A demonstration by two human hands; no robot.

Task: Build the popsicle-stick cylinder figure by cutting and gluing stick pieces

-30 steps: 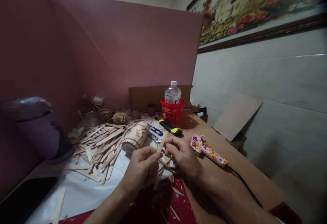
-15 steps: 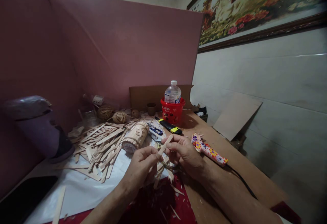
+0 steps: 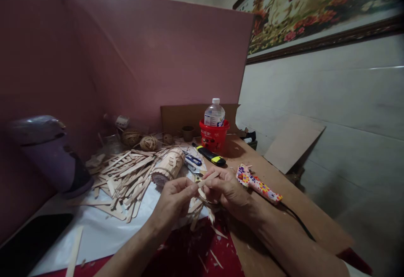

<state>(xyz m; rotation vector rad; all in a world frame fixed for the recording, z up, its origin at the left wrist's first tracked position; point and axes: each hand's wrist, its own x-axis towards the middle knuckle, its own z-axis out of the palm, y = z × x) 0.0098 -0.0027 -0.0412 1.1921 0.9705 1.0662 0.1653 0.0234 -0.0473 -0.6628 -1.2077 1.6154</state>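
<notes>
A pale wooden craft stick (image 3: 209, 178) is pinched between the fingertips of my two hands, over the near edge of the white sheet. My left hand (image 3: 176, 195) grips its left end. On the right end my right hand (image 3: 232, 190) has its thumb and fingers closed. Just below my fingers lie a ring-shaped item, partly hidden, and several wood slivers (image 3: 196, 206). A small barrel (image 3: 168, 166) clad in wooden sticks rests on its side beyond my left hand. Left of it spreads a heap of craft sticks (image 3: 129, 180).
A floral glue gun (image 3: 259, 186) with a cord lies at right. Behind my hands are a black-and-yellow utility knife (image 3: 210, 155), blue snips (image 3: 193, 159) and a red bucket (image 3: 214, 134) with a bottle (image 3: 215, 115). Twine balls (image 3: 149, 143) sit behind; a purple tumbler (image 3: 52, 159) stands left.
The craft stick has turned from a steep slant to a flatter one. My left hand has shifted slightly up, and the view has moved a little.
</notes>
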